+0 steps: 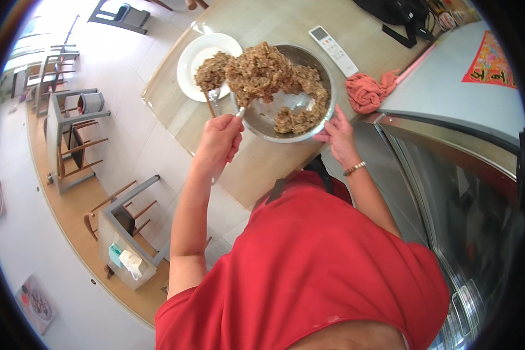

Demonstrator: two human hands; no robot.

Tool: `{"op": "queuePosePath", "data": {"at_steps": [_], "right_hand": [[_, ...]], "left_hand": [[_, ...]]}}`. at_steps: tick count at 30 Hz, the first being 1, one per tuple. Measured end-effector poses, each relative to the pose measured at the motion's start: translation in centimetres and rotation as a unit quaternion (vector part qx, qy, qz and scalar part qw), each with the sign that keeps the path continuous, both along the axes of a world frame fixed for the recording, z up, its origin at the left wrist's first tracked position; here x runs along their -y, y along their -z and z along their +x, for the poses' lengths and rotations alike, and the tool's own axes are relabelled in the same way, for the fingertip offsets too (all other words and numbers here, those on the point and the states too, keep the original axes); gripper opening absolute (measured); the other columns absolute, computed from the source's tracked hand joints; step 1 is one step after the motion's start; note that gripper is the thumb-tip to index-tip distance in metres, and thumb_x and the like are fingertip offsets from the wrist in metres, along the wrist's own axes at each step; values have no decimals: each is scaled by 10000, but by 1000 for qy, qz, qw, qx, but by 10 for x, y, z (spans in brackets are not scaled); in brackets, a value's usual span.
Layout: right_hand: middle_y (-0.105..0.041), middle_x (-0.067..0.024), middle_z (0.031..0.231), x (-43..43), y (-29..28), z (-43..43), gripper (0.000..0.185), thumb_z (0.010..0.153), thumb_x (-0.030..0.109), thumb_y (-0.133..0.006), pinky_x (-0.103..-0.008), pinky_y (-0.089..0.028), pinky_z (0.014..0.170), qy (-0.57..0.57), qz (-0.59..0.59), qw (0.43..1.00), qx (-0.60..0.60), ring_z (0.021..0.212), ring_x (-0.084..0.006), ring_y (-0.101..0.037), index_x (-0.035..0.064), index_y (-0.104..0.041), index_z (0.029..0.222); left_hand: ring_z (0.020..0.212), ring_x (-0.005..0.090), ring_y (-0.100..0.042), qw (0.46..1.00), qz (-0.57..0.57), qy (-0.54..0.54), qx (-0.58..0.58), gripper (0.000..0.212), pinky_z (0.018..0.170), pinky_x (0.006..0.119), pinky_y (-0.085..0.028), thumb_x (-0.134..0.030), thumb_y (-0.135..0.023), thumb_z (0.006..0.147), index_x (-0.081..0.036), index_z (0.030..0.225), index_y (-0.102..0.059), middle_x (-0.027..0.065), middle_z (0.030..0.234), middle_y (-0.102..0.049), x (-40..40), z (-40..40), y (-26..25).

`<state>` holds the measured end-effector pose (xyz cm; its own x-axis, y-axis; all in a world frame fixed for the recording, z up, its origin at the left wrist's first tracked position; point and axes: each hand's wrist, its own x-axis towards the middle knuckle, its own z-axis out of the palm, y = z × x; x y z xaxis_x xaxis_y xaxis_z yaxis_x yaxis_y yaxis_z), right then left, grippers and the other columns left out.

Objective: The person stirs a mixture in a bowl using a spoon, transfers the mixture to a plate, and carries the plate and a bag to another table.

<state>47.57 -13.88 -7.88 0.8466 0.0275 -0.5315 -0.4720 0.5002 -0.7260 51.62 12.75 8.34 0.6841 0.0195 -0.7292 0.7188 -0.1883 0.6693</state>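
Note:
My left hand point(221, 138) is closed round the handle of a utensil point(241, 112), whose head is hidden under a large lump of minced filling point(260, 72). The lump is over the left side of a stainless steel bowl point(262, 127). More filling point(310, 100) clings along the bowl's right inner side. My right hand point(339, 135) grips the bowl's lower right rim, a beaded bracelet on its wrist. Left of the bowl, a white plate point(188, 65) bears a smaller heap of filling point(212, 72), with a metal spoon point(215, 95) and a thin wooden stick point(209, 105) at its lower edge.
On the table point(170, 96) a white remote control point(334, 50) and a crumpled coral cloth point(367, 92) lie right of the bowl. A black bag point(393, 15) is farther back. A glass-fronted metal cabinet point(459, 153) stands close at the right. Tables and chairs point(81, 144) are at the left.

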Motion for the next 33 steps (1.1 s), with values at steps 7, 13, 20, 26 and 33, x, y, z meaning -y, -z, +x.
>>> {"op": "queuePosePath", "data": {"at_steps": [7,13,20,26,33], "right_hand": [[-531,-78,897,18,-5,-24,632,903,1,-492,-328,-598,638,23,-40,999,-26,740,-179,-620,41,-158,1438],[-504,-52,860,20,-16,-36,624,910,-3,-481,-328,-598,616,31,-67,996,-47,707,-160,-603,45,-155,1439],[-513,-54,869,18,-14,-36,609,913,8,-482,-314,-596,615,39,-64,997,-35,717,-153,-606,43,-168,1434],[-540,-76,908,20,-12,-40,593,910,19,-485,-321,-597,636,34,-56,997,-33,767,-173,-626,49,-190,1424],[-541,-122,1100,29,-9,-37,608,919,45,-475,-321,-587,670,-6,-25,999,-24,834,-184,-638,92,-170,1443]], "left_hand": [[495,226,-554,878,383,77,278,191,482,351,-453,-201,-506,930,-34,924,-599,107,606,-588,-87,34,31],[888,380,-589,805,514,155,251,467,698,455,-489,-47,-446,856,-95,1319,-420,209,987,-561,-108,32,163],[878,405,-572,828,485,169,223,438,765,467,-457,-62,-488,837,-19,1272,-475,250,905,-571,-111,31,90],[863,373,-587,815,503,168,234,451,738,445,-481,-42,-462,869,-66,1318,-427,211,947,-564,-82,40,85],[807,338,-600,759,540,255,260,405,679,434,-483,-20,-449,866,-49,1269,-487,191,899,-592,-100,30,87]]}}
